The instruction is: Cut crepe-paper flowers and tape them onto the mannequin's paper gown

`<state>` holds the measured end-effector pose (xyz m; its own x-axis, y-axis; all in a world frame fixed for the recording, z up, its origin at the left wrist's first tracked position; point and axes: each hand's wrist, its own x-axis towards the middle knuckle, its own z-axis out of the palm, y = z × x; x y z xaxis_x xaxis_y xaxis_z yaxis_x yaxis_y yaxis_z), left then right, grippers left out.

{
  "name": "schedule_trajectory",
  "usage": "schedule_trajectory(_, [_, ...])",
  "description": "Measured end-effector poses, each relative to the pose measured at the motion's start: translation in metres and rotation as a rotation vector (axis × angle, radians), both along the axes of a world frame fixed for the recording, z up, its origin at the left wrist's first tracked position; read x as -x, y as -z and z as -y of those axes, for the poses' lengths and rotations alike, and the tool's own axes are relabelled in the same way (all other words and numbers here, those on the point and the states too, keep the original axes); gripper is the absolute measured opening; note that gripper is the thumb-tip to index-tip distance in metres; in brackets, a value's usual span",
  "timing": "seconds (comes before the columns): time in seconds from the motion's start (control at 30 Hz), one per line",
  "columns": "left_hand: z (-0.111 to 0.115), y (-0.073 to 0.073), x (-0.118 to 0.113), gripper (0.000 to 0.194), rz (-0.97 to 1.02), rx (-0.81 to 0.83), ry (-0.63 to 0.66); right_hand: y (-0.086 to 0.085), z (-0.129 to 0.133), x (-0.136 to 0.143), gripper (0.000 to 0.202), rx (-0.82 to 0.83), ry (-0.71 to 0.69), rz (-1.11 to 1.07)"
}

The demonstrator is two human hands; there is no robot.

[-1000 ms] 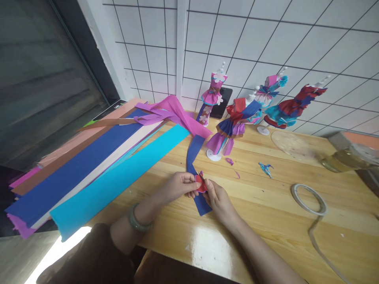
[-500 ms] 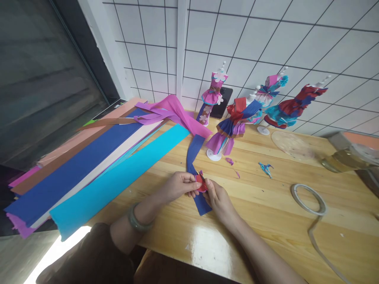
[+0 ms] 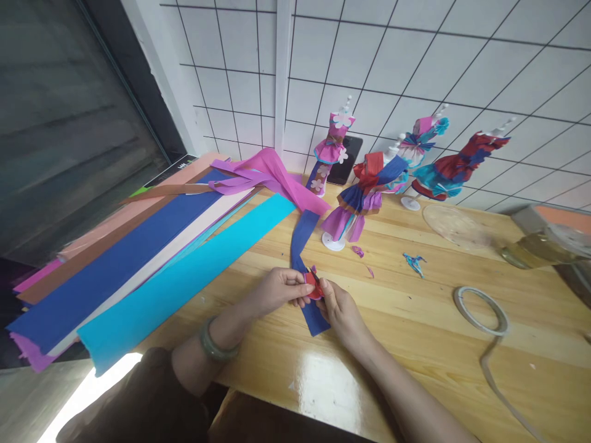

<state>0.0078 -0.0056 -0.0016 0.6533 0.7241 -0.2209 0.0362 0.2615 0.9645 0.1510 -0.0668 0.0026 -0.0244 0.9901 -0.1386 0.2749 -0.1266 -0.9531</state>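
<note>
My left hand (image 3: 284, 286) is closed, pinching a small piece of red paper (image 3: 314, 284) with a purple edge between thumb and fingers. Against that piece, my right hand (image 3: 340, 306) is closed on what look like small scissors (image 3: 314, 275); only a thin dark blade shows, and the handles are hidden in my fingers. Beneath both hands a dark blue paper strip (image 3: 305, 237) lies bent on the table. Close behind stands a dress form (image 3: 357, 203) in a red, blue and purple paper dress.
Long coloured paper strips (image 3: 184, 264) are piled at left, with purple strips (image 3: 272, 175) at their far end. More dressed forms (image 3: 462, 163) and a dark phone (image 3: 347, 161) stand by the tiled wall. A tape roll (image 3: 481, 311), paper scraps (image 3: 414, 263) and a jar (image 3: 526, 251) are at right.
</note>
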Motion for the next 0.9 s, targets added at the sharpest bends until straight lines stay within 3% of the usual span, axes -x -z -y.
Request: schedule_trajectory(0.9, [0.0000, 0.0009, 0.0000, 0.028, -0.006, -0.007, 0.010, -0.0007, -0.0005, -0.0020, 0.042, -0.019, -0.028, -0.021])
